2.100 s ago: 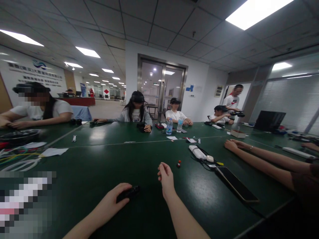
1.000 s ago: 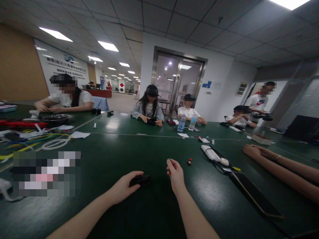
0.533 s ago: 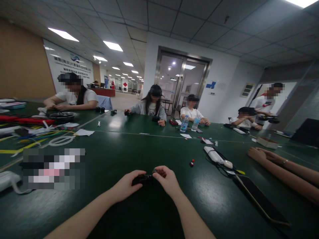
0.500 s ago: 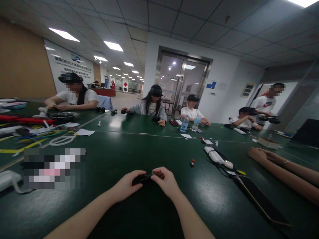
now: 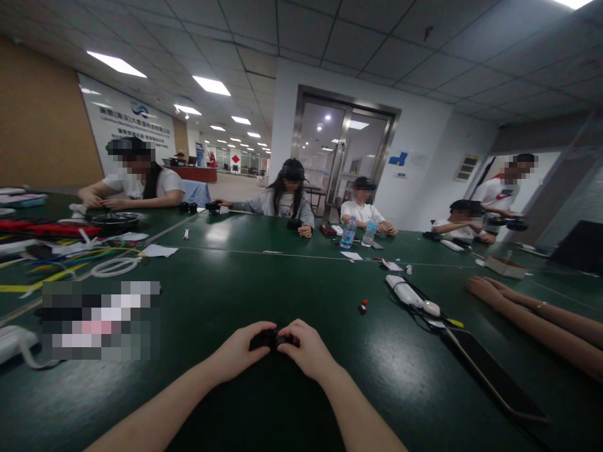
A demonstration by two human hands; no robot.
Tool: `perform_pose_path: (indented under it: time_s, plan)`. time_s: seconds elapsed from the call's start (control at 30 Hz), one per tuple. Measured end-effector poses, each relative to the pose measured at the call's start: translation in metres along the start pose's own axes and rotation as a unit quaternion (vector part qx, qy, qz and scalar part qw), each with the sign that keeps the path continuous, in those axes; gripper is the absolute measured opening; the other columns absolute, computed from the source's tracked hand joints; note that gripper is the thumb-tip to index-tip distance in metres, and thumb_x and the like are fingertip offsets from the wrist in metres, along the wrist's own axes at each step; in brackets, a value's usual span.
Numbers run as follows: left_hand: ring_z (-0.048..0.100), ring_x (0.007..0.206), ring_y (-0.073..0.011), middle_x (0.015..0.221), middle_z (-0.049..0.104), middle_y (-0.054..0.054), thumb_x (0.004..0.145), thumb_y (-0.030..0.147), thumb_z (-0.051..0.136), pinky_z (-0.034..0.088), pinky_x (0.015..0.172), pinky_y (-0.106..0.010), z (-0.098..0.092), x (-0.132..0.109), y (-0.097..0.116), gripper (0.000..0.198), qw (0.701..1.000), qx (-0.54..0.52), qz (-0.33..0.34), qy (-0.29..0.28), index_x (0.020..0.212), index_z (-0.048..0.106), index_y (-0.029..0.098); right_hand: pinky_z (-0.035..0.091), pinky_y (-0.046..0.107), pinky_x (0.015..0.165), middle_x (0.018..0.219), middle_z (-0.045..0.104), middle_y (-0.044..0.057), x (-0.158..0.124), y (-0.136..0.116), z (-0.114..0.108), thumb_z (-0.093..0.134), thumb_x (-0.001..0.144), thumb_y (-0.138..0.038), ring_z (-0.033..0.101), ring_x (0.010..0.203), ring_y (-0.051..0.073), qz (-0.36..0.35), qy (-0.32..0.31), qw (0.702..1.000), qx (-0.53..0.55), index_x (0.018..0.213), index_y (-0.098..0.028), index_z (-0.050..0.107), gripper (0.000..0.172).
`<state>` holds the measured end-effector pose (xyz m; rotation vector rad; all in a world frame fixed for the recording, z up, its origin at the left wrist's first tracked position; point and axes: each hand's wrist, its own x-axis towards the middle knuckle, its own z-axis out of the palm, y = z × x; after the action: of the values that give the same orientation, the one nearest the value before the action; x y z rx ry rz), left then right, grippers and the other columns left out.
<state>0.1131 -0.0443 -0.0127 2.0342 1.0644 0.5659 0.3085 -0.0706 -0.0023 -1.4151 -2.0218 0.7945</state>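
Note:
Both hands meet over the green table point(image 5: 211, 276) at the near middle. My left hand point(image 5: 242, 348) is closed round the left end of a small black object point(image 5: 269, 339), whose exact kind I cannot make out. My right hand point(image 5: 306, 351) grips the right side of it, thumb in front and fingers behind. Dark material shows between the right thumb and fingers; whether it is one piece with the rest, I cannot tell. The fingers hide much of the object. Beyond my right hand lies a small red and dark item point(image 5: 363, 306).
At right lie a white power strip point(image 5: 404, 292), a black tablet-like slab point(image 5: 499, 376) and another person's forearms point(image 5: 532, 314). Cables point(image 5: 113, 267) and a blurred-out item point(image 5: 98, 320) are at left. Water bottles point(image 5: 348, 232) stand farther back, where several people sit.
My right hand has shifted slightly and lowered onto the black object, its fingers now closer round it. Across the table, a person's arm has reached out to the left with a black item.

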Motion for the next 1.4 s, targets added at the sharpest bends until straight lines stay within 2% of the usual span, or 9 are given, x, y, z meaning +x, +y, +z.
perform_pose_path:
  time_s: [0.23,0.5,0.7,0.93,1.1,1.23,1.4]
  plan:
    - [0.048,0.108,-0.0167,0.116,0.054,0.001,0.074,0.031,0.053,0.036,0.095,-0.033,0.0,0.001,0.002,0.041,1.0,-0.001,0.016,0.001,0.115,0.048,0.027,0.04,0.025,0.068,0.09,0.051,-0.001,-0.001,0.0,-0.001,0.057,0.073,-0.024,0.049,0.076,0.012,-0.011,0.005,1.0,0.001,0.091,-0.026,0.061,0.018]
    - [0.049,0.108,-0.0177,0.115,0.055,0.001,0.074,0.031,0.052,0.037,0.095,-0.034,-0.001,0.0,0.006,0.04,1.0,0.006,0.016,0.0,0.113,0.048,0.027,0.04,0.026,0.07,0.092,0.051,-0.001,-0.001,-0.002,-0.002,0.056,0.074,-0.026,0.049,0.078,0.013,0.007,-0.009,1.0,-0.004,0.093,-0.025,0.06,0.02]
    - [0.049,0.108,-0.0172,0.114,0.055,0.002,0.075,0.03,0.051,0.037,0.095,-0.033,-0.001,-0.001,0.009,0.038,1.0,0.005,0.02,-0.004,0.112,0.048,0.027,0.041,0.026,0.069,0.09,0.052,0.0,0.001,-0.001,-0.004,0.055,0.075,-0.027,0.049,0.076,0.012,0.015,0.046,0.998,0.029,0.09,-0.023,0.06,0.017]
    - [0.048,0.109,-0.0173,0.115,0.054,0.002,0.074,0.032,0.052,0.037,0.095,-0.033,-0.001,-0.002,0.008,0.039,1.0,0.01,0.011,0.003,0.113,0.047,0.027,0.04,0.026,0.066,0.088,0.052,-0.001,0.001,0.001,-0.001,0.057,0.073,-0.028,0.049,0.074,0.013,0.013,-0.008,1.0,0.002,0.09,-0.025,0.062,0.018]
    - [0.049,0.107,-0.0165,0.114,0.055,0.002,0.074,0.03,0.052,0.036,0.095,-0.031,-0.001,-0.001,0.008,0.039,1.0,0.02,0.017,0.004,0.113,0.048,0.026,0.04,0.026,0.068,0.087,0.052,-0.001,0.002,0.001,0.002,0.058,0.071,-0.027,0.05,0.076,0.013,-0.001,-0.005,1.0,-0.017,0.092,-0.026,0.061,0.021]
    - [0.048,0.107,-0.0161,0.113,0.054,0.002,0.077,0.029,0.049,0.036,0.095,-0.032,-0.002,-0.002,0.011,0.031,0.998,0.037,0.046,-0.005,0.108,0.053,0.028,0.04,0.025,0.067,0.086,0.052,-0.001,0.002,0.001,0.003,0.06,0.069,-0.026,0.049,0.074,0.013,0.007,-0.001,1.0,-0.023,0.089,-0.025,0.062,0.02]
    - [0.044,0.112,-0.018,0.124,0.044,0.002,0.08,0.027,0.042,0.036,0.096,-0.032,-0.001,-0.004,0.013,0.032,0.992,0.103,0.07,-0.028,0.108,0.056,0.034,0.041,0.026,0.065,0.087,0.053,-0.001,0.003,0.011,0.001,0.065,0.064,-0.03,0.049,0.073,0.013,0.024,0.013,0.999,0.038,0.099,-0.025,0.058,0.036]
